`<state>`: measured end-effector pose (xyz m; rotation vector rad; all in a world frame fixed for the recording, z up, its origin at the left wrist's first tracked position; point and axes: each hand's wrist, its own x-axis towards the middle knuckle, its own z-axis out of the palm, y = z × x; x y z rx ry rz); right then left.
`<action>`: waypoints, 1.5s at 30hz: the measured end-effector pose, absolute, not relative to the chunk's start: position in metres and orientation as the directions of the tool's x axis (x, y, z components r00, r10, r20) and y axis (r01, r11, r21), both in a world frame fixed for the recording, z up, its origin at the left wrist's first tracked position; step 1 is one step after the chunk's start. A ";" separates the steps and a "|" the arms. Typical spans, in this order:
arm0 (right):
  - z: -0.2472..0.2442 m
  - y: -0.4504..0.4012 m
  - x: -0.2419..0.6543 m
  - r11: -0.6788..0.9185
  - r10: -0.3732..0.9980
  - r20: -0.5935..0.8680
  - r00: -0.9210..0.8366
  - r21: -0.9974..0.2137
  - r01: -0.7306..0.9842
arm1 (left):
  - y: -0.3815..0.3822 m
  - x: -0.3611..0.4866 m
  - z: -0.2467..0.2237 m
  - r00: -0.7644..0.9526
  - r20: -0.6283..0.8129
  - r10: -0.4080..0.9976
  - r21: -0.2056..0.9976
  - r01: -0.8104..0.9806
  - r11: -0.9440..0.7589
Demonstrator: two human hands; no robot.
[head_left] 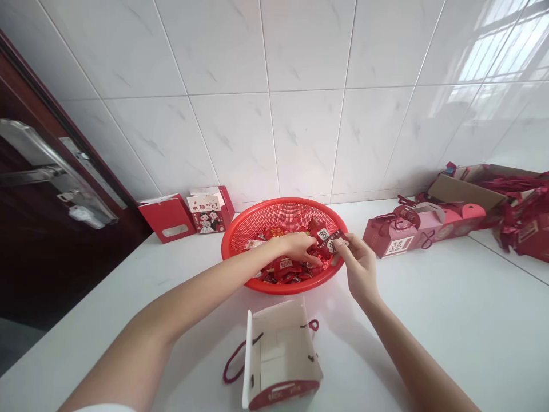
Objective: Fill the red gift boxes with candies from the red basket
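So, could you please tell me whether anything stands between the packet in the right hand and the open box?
Only the basket's near rim lies between the packet in the right hand and the box; nothing visible covers the box's open top.

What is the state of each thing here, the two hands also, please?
Left hand: reaching into basket, grip unclear
Right hand: pinching a packet
Pinched packet: held at basket's right rim
Red basket: upright, partly filled
Wrapped packets: loosely piled
Near box: open, white inside showing
Printed box: standing upright
Small boxes: standing in a row
Carton: open
Keys: hanging at door lock
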<state>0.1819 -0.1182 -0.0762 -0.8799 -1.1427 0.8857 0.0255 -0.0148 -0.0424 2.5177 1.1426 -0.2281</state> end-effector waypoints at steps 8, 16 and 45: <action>-0.076 -0.120 0.181 0.396 0.909 0.369 0.192 -0.909 -0.129 | -0.016 0.027 -0.053 0.681 -0.155 0.716 0.389 0.708 -0.589; -0.077 -0.116 0.184 0.371 0.914 0.307 0.264 -0.897 -0.239 | -0.006 0.005 -0.024 0.641 0.051 0.766 0.699 0.525 -0.486; -0.068 -0.122 0.184 0.299 0.954 0.282 0.102 -0.918 -0.260 | -0.015 -0.007 -0.013 0.702 0.247 0.668 0.951 -0.045 -0.306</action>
